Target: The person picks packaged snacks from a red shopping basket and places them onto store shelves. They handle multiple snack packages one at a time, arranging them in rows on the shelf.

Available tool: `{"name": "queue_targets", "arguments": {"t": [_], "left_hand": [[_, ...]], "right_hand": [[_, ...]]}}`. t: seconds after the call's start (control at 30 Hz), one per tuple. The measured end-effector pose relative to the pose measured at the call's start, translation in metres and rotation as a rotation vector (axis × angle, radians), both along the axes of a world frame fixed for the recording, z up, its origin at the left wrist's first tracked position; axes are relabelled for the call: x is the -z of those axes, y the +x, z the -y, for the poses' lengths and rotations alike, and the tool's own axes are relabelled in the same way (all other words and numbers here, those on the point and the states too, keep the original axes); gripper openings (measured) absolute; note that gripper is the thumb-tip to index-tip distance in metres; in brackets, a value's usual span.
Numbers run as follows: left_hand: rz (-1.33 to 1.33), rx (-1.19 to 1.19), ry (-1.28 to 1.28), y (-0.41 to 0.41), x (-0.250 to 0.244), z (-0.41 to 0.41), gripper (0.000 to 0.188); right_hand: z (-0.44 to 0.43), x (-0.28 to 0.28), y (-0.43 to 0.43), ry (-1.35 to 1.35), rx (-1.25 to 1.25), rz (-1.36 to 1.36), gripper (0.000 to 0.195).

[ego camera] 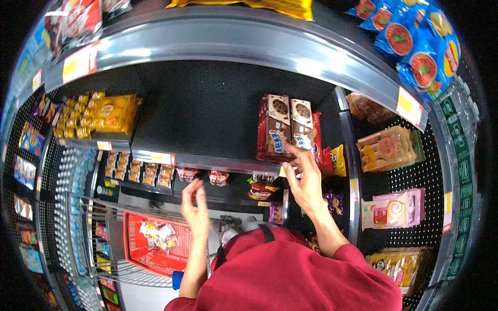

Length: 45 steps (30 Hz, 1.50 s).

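On the dark shelf stand two stacks of cookie boxes, a left stack and a right stack, side by side with brown and white tops. My right hand is at their front edge, fingers apart; whether a fingertip touches a box I cannot tell. Nothing shows in its grasp. My left hand hangs in the air before the lower shelf, left of my body, with thumb and fingers apart and nothing between them. Nearest to it are small red snack packs on that lower shelf.
A red basket holding small wrapped packs sits in a wire shopping cart at lower left. Yellow packaged cakes stand at the shelf's left. A metal shelf edge runs overhead. Packaged breads hang on the right; a yellow bag lies nearer.
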<state>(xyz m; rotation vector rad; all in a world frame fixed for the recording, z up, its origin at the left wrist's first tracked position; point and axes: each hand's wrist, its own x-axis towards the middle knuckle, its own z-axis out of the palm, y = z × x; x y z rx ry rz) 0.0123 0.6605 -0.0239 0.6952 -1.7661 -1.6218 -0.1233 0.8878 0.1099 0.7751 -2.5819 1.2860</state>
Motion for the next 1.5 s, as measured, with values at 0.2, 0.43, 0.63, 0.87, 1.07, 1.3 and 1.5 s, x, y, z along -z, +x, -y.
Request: {"name": "queue_targets", "arguments": {"t": [0.2, 0.43, 0.63, 0.87, 1.07, 1.3, 1.5], "left_hand": [[-0.038, 0.475, -0.033, -0.082, -0.056, -0.049, 0.041], [0.051, 0.536, -0.057, -0.129, -0.056, -0.062, 0.045], [0.071, 0.566, 0.389, -0.132, -0.058, -0.048, 0.038], [-0.124, 0.516, 0.617, -0.068, -0.058, -0.030, 0.039], [-0.180, 0.203, 0.667, 0.039, -0.041, -0.011, 0.049], [-0.164, -0.417, 0.746, 0.158, 0.047, -0.017, 0.046], [0.175, -0.756, 0.759, 0.243, 0.136, -0.015, 0.050]], "right_hand": [[-0.008, 0.010, -0.010, 0.077, 0.053, 0.132, 0.048], [-0.010, 0.010, -0.019, -0.081, -0.035, 0.305, 0.051], [0.004, 0.019, -0.011, -0.358, -0.132, 0.463, 0.045], [0.023, 0.021, 0.014, -0.392, -0.302, 0.459, 0.031], [0.047, 0.034, 0.044, -0.123, -0.531, 0.475, 0.029], [0.063, 0.055, 0.053, 0.116, -0.647, 0.493, 0.024], [0.079, 0.064, 0.059, 0.294, -0.729, 0.459, 0.025]]}}
